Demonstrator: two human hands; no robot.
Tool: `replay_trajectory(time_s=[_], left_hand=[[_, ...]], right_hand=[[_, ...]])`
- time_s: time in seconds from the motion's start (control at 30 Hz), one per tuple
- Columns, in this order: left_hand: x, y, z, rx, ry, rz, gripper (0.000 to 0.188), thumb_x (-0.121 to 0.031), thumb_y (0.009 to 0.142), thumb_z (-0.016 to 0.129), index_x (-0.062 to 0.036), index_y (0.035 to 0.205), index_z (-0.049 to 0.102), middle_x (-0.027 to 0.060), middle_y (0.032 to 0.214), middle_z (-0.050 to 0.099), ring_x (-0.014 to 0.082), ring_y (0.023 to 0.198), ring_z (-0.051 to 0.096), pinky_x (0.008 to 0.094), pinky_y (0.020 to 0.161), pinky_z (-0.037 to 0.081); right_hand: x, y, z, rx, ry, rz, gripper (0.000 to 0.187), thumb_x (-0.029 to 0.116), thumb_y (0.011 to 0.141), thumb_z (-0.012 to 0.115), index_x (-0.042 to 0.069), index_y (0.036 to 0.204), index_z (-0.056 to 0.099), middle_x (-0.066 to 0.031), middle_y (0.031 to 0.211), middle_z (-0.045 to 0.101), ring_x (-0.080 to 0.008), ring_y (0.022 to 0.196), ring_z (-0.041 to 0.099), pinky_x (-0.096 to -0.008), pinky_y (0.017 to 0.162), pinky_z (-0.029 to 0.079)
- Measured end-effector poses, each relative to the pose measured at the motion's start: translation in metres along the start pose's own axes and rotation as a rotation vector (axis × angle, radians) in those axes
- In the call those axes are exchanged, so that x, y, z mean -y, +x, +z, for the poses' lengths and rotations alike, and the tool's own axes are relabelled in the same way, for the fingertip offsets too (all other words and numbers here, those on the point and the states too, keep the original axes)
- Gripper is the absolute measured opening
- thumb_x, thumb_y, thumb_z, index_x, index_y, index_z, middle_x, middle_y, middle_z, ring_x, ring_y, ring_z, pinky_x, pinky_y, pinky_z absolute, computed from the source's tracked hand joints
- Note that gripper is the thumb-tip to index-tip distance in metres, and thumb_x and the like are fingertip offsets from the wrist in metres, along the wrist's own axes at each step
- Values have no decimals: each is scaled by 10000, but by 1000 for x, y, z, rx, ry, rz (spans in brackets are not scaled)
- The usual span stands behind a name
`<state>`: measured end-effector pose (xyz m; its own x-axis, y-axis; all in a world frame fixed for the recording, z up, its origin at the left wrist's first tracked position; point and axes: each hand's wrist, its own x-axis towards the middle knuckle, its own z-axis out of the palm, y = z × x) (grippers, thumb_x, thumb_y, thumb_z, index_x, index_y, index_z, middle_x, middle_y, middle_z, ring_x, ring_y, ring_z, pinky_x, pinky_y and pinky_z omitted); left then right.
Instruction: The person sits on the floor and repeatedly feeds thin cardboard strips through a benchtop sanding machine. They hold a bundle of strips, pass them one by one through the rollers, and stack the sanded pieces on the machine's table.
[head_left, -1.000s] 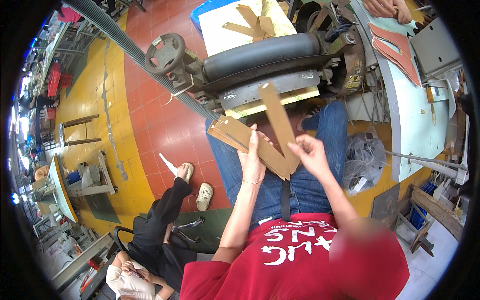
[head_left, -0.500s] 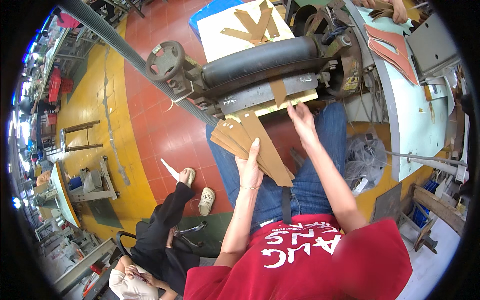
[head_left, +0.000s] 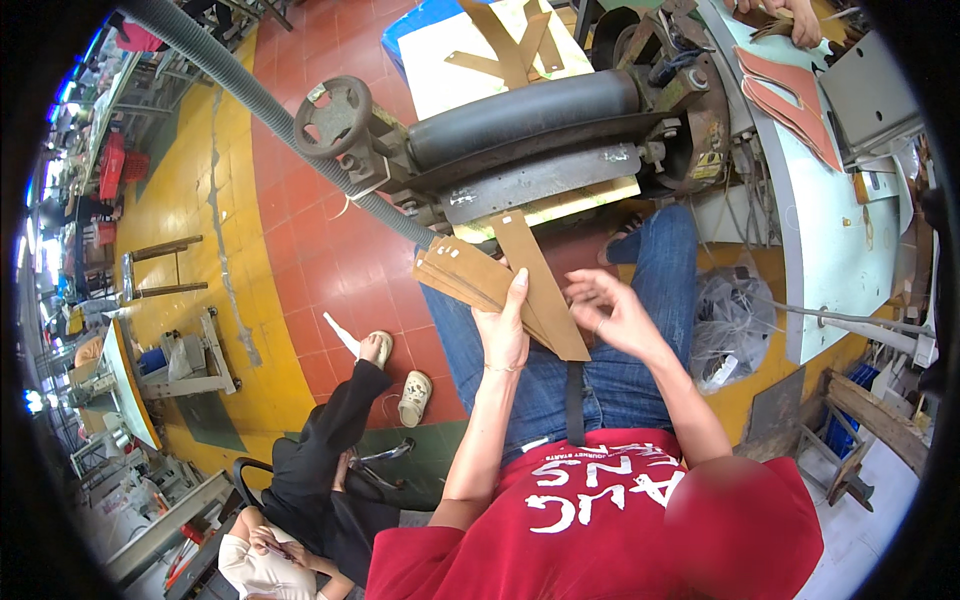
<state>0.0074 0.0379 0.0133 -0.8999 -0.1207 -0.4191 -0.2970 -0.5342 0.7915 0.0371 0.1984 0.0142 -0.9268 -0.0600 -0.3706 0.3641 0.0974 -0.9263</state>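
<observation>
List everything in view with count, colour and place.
Roller: one, black, upper middle
Handwheel: one, grey, left of roller
Hose: one, grey, upper left
Board: one, whitish, behind roller
Loose strips: at least three, brown, on board
Strip bundle: several, brown, picture centre
Table: one, pale green, right
Flat pieces: at least two, reddish, on table
Plastic heap: one, clear, right floor
Seated person: one, dark trousers, lower left
Left hand: one, bare, holding the bundle
Right hand: one, bare, right of bundle

Strips (head_left: 513,62) lie on the board (head_left: 430,85) behind the roller (head_left: 525,120), handwheel (head_left: 335,117) at left.
</observation>
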Motion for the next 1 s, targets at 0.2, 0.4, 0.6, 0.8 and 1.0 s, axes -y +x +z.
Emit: replay_trajectory(time_s=[0.2,0.4,0.6,0.8,1.0], left_hand=[[-1,2,-4,-15,36,41,333,-56,838,663,8,1137,532,57,1028,589,124,927,569,272,817,480],[-4,3,-10,9,-48,-32,326,-185,908,563,-4,1170,492,68,915,569,151,838,564,306,769,493],[-5,3,-27,93,-318,-120,450,-330,910,387,-5,1213,459,114,945,541,211,872,544,372,787,480],[0,-2,-17,34,-111,-135,308,-198,939,497,1,1175,495,100,987,596,201,878,604,349,772,522],[4,4,-10,-15,20,-48,295,-75,862,639,-5,1129,535,66,1030,594,142,933,583,292,814,490]], right_hand=[[-13,-21,19,-137,-177,-209,271,163,770,737,9,975,649,-98,968,665,-159,870,637,-286,747,505],[-43,16,-7,-140,198,58,144,122,901,597,17,998,606,-3,828,660,-34,731,562,-192,664,450],[-48,53,-15,-236,302,240,196,143,897,603,3,1032,623,-20,837,664,-51,699,582,-208,618,469],[-31,112,-1,-499,406,74,572,301,875,642,-6,1290,395,-123,1131,562,-128,1047,503,-261,899,384],[-37,26,0,-134,489,207,596,281,850,677,6,1307,412,-109,1162,565,-131,1057,536,-274,898,430]])
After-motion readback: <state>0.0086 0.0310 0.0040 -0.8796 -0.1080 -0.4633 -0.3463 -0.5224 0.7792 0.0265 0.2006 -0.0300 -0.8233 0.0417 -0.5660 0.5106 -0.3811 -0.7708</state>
